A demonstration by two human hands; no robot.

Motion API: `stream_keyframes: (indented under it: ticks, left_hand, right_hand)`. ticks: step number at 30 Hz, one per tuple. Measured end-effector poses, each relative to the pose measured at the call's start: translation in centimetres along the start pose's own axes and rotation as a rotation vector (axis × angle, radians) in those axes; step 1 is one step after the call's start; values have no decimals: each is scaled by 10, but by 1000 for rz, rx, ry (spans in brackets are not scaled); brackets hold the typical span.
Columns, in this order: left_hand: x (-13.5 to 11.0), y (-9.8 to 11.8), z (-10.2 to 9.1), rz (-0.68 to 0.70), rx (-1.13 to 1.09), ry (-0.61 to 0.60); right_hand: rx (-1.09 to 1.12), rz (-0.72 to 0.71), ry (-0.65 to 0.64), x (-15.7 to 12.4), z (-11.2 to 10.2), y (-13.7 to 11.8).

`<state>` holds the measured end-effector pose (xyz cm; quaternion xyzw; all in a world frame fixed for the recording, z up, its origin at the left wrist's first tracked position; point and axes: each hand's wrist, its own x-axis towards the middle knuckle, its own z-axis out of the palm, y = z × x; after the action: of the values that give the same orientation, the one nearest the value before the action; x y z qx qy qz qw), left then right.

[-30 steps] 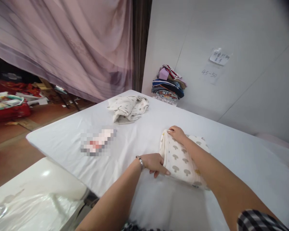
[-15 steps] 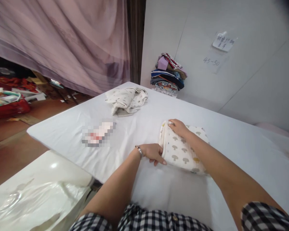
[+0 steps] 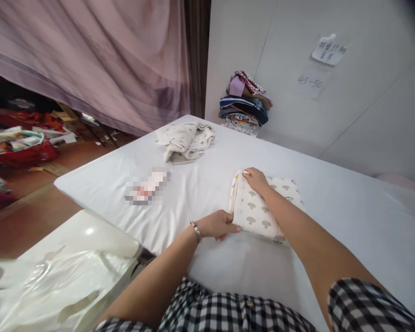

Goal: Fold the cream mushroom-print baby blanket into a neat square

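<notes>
One folded mushroom-print cloth lies flat on the worktop, in front of the person. Two hands touch it, both along its left edge. The left hand pinches the near corner, thumb on top, fingers tucked at the side; the right hand curls its fingers over the far corner, though its thumb is hidden, so how firmly it grips I cannot tell.

Little changes over the last second: the view tilts and shifts, but both hands keep their places and the fold looks the same. The work therefore seems to pause at this edge.

Farther out on the worktop are one rumpled speckled cloth and one pixelated object, both apart from the hands. By the far edge rises one stack of fabrics, its pieces too overlapped to count. Two paper notes are on the wall.
</notes>
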<state>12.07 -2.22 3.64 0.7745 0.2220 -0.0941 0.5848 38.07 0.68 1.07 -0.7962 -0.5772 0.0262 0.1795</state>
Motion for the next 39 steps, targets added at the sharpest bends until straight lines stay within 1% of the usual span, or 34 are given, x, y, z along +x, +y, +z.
stream_keyframes:
  ticks: [3, 5, 9, 13, 16, 17, 18, 20, 21, 22, 23, 24, 26, 27, 28, 29, 31, 34, 36, 39]
  left_hand:
    - [-1, 3, 10, -39, -49, 146]
    - [-2, 5, 16, -74, -34, 206]
    - [-1, 6, 23, -122, 22, 248]
    - [-2, 4, 26, -94, -45, 278]
    - [-8, 4, 21, -60, -77, 280]
    - [-10, 5, 17, -65, -58, 308]
    - [-11, 7, 12, -73, -12, 366]
    - [-10, 16, 3, -81, 144, 543]
    - [-7, 22, -2, -64, 239, 633]
    - [-1, 29, -5, -23, 333, 704]
    - [8, 37, -7, 38, 417, 751]
    - [19, 45, -8, 113, 494, 772]
    - [45, 59, -6, 259, 644, 766]
    - [60, 65, -5, 302, 720, 750]
    - [74, 68, -4, 312, 793, 733]
    - [88, 70, -4, 291, 854, 718]
    - [111, 67, -5, 178, 913, 675]
    - [134, 53, -9, 6, 894, 629]
    - [141, 44, -11, -23, 884, 643]
    - [143, 37, -11, -12, 891, 651]
  right_hand:
    - [4, 3, 3, 0, 0, 1]
    - [11, -1, -1, -1, -1, 0]
    - [20, -14, -10, -2, -3, -3]
    - [18, -42, -5, -5, -11, -7]
    - [15, -71, 31, -15, -24, -6]
    - [13, -82, 43, -21, -29, -5]
    - [10, -96, 51, -29, -34, -4]
    - [-1, -122, 37, -48, -43, -2]
    - [-11, -130, 14, -59, -46, 0]
    - [-24, -131, -17, -69, -49, 1]
    - [-38, -124, -52, -78, -52, 2]
    - [-54, -105, -87, -86, -54, 4]
    - [-92, -46, -133, -96, -58, 9]
    - [-115, -12, -139, -99, -59, 13]
    - [-142, 22, -133, -101, -60, 18]
    - [-168, 55, -120, -102, -61, 23]
    - [-198, 120, -103, -103, -60, 36]
    - [-183, 193, -100, -103, -52, 52]
    - [-158, 205, -80, -103, -45, 58]
    - [-79, 198, -38, -101, -41, 59]
